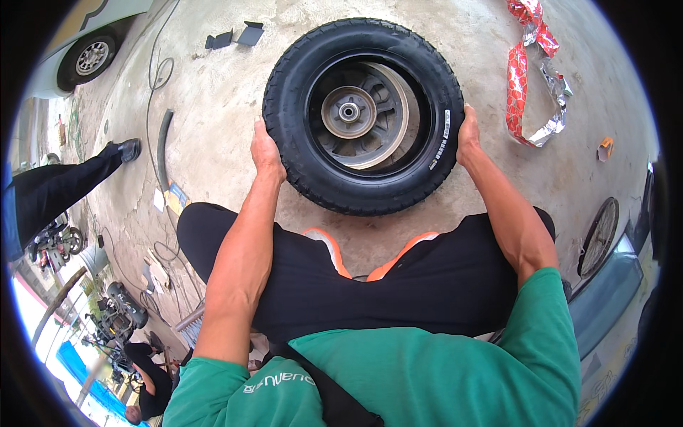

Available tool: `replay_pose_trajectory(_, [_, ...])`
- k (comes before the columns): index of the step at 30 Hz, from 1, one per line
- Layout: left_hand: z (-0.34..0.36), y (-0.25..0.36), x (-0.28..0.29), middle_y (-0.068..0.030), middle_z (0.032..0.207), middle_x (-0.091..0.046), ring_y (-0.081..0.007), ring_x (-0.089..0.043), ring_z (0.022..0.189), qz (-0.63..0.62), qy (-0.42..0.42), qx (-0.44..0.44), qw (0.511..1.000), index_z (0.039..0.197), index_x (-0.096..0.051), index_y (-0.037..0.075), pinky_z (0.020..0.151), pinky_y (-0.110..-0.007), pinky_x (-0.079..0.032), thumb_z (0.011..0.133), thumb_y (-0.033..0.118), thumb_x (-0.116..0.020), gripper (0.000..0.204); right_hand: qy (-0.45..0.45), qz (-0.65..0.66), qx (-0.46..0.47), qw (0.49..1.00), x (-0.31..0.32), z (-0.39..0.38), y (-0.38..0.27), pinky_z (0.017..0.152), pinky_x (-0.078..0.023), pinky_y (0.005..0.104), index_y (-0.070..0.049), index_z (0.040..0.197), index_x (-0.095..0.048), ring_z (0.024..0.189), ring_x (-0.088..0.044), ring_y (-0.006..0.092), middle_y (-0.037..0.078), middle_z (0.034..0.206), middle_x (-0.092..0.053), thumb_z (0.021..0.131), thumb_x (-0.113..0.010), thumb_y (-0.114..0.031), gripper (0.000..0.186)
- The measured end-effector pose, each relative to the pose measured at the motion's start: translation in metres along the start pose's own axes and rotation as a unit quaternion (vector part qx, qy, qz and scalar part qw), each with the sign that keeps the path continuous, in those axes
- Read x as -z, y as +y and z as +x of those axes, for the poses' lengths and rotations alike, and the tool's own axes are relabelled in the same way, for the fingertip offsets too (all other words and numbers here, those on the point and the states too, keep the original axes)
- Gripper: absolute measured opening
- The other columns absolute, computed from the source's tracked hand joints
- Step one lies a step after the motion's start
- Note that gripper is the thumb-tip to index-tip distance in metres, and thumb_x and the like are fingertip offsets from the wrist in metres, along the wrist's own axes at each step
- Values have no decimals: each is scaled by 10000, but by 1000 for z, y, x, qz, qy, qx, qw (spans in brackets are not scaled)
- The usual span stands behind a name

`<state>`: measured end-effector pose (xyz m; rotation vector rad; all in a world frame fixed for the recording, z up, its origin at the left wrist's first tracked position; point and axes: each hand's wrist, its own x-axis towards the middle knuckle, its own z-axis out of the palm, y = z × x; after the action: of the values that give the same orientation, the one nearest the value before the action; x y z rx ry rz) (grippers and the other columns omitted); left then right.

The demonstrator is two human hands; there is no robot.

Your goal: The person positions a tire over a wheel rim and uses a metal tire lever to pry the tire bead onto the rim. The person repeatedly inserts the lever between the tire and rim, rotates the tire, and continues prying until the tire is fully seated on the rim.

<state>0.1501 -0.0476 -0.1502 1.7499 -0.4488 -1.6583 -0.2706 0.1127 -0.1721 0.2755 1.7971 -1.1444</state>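
Between my two hands is a black tyre [295, 160] with a knobbly tread, its open side facing up. Inside its opening a grey metal wheel rim [402, 132] with a round hub shows; it sits off-centre, toward the left of the opening. My left hand [266, 151] presses on the tyre's left side, and my right hand [468, 135] presses on its right side. The fingers of both hands are largely hidden round the tread. Below the tyre, the orange edges of my shoes [407, 255] show between my bent knees.
Crumpled red and silver wrapping [517, 85] lies on the concrete at right, near a small orange roll [605, 149]. A spoked wheel [598, 237] is farther right. At left are a black hose [163, 149], cables, another person's leg [67, 185] and a parked vehicle [53, 75].
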Motion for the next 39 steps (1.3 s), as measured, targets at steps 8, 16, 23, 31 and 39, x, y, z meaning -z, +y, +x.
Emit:
replay_pose_trajectory(8, [5, 1, 4, -176, 1385, -701, -323, -713, 1195, -15, -19, 20, 1000, 1484, -601, -19, 1055, -461, -573, 1092, 610, -475, 752, -184, 54, -29, 981, 13, -15, -19, 1042, -583, 413, -118, 1374, -704, 1103, -750, 228, 82, 1256, -783, 1027, -570, -680, 674])
replay_pose_trajectory(16, [-8, 7, -6, -160, 1328, -737, -326, -732, 1158, 6, -21, 17, 1000, 1436, -624, 19, 1050, -493, -590, 1102, 560, -388, 678, -194, 57, 8, 979, 14, -11, -15, 1071, -567, 395, -104, 1421, -671, 1150, -740, 217, 87, 1322, -757, 1069, -525, -635, 653])
replay_pose_trajectory(23, [7, -1, 3, -169, 1374, -712, -323, -720, 1184, -17, -33, 11, 999, 1461, -616, -15, 1048, -463, -578, 1113, 593, -429, 725, -177, 48, 34, 982, 8, -10, -12, 1040, -592, 414, -105, 1405, -691, 1102, -766, 234, 89, 1291, -779, 1083, -442, -673, 698])
replay_pose_trajectory(31, [0, 0, -2, -175, 1335, -730, -320, -731, 1160, -30, -31, 11, 999, 1442, -623, -25, 1031, -456, -592, 1114, 595, -435, 726, -172, 49, 10, 984, 6, -14, -15, 1110, -555, 411, -68, 1500, -612, 1195, -734, 251, 130, 1377, -732, 1090, -430, -670, 751])
replay_pose_trajectory(39, [7, -2, 5, -175, 1338, -723, -315, -724, 1163, -20, -22, 3, 1000, 1437, -630, -21, 1020, -454, -586, 1102, 587, -468, 714, -127, 48, -12, 991, -3, -23, -18, 1125, -537, 436, -61, 1524, -591, 1222, -719, 265, 132, 1407, -714, 1049, -478, -729, 827])
